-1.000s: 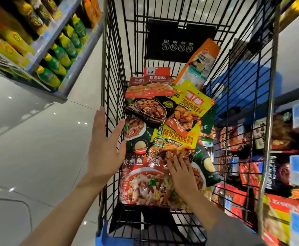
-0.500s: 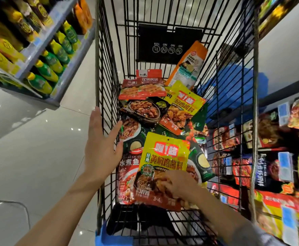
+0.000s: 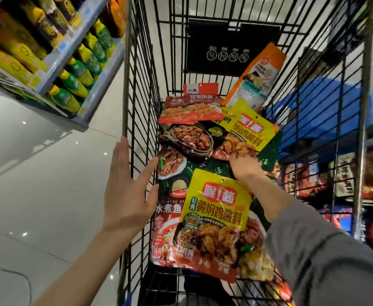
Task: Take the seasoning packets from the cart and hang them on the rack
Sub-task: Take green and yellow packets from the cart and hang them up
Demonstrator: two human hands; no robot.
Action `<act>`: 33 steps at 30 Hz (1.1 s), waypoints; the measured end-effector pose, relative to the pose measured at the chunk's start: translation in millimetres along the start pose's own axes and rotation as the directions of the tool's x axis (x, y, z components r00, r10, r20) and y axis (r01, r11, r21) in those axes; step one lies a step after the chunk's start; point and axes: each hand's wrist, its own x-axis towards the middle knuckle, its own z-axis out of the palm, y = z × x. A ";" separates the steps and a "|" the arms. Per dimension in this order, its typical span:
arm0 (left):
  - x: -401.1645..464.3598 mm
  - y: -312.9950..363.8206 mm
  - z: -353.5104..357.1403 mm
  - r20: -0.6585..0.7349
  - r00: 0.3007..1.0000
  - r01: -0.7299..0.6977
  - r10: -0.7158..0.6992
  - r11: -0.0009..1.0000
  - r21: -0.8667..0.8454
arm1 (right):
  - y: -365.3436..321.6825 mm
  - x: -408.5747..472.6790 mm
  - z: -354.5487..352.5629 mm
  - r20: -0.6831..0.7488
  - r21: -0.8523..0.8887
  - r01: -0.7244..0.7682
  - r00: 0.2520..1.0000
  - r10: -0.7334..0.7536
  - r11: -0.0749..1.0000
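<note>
Packets (image 3: 214,219) shifted; right hand (image 3: 244,165) apparently reached farther packet (image 3: 246,133).

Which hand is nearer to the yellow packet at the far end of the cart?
The right hand: its fingers reach the lower edge of the far yellow packet. The left hand is at the cart's left wall, outside the wires.

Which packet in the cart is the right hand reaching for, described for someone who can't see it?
Look inside the black wire cart, toward its far right side. The right hand touches the lower edge of a yellow seasoning packet lying tilted. Its twin lies nearer; this one sits just below the upright orange pouch.
</note>
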 end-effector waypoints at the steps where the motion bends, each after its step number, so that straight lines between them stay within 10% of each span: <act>1: -0.1 0.1 -0.6 0.000 1.000 -0.004 0.004 1.000 -0.014 | 4.5 -9.5 -8.6 -0.011 0.006 0.038 0.999 -0.038 0.999; 14: -0.6 1.2 -2.9 0.000 0.999 -0.035 0.035 0.996 -0.079 | -35.7 -197.3 62.9 0.004 0.096 0.480 0.876 -0.483 0.872; 17: -1.4 1.1 -2.7 0.002 0.999 -0.037 0.037 0.996 -0.079 | -50.2 -205.0 85.5 0.288 0.041 0.432 0.858 -0.425 0.901; 23: -1.5 1.5 -3.5 -0.001 0.999 -0.052 0.052 0.996 -0.076 | -57.5 -209.0 68.1 0.337 0.176 0.343 0.859 -0.384 0.923; 33: 1.5 3.1 -3.5 0.012 1.000 -0.029 0.029 0.999 -0.039 | -29.3 -81.9 -18.4 -0.064 0.621 -0.016 0.995 0.071 0.783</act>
